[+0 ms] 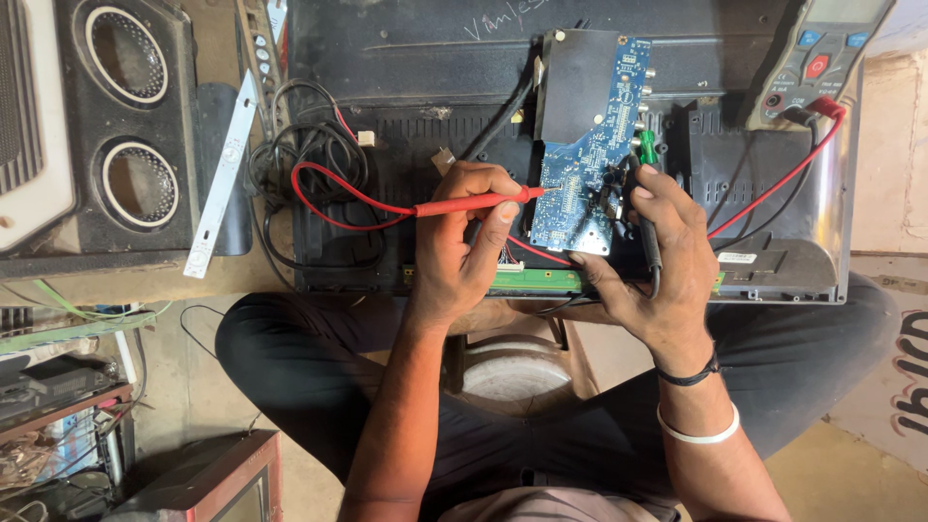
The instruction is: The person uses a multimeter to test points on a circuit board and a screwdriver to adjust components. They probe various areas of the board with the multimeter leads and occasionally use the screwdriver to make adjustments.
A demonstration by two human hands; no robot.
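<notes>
Blue circuit board (580,184): smooth lacquered laminate, dotted with small shiny metal solder points. Red probe (474,203) in left hand (464,251): matt plastic, trailing a glossy rubbery red lead. Black probe (646,237) in right hand (657,261): dull black plastic. Back panel of the flat screen (406,58): dusty, scuffed matt black plastic, with a brushed silvery metal-looking rim at its right edge. Multimeter (822,58) at the top right corner: grey matt plastic. Speaker box (126,126): rough black finish.

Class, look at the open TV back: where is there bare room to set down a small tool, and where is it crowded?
Bare: the dark panel above the cable tangle. Crowded: around the blue board, where the left hand with the red probe and the right hand work.
</notes>
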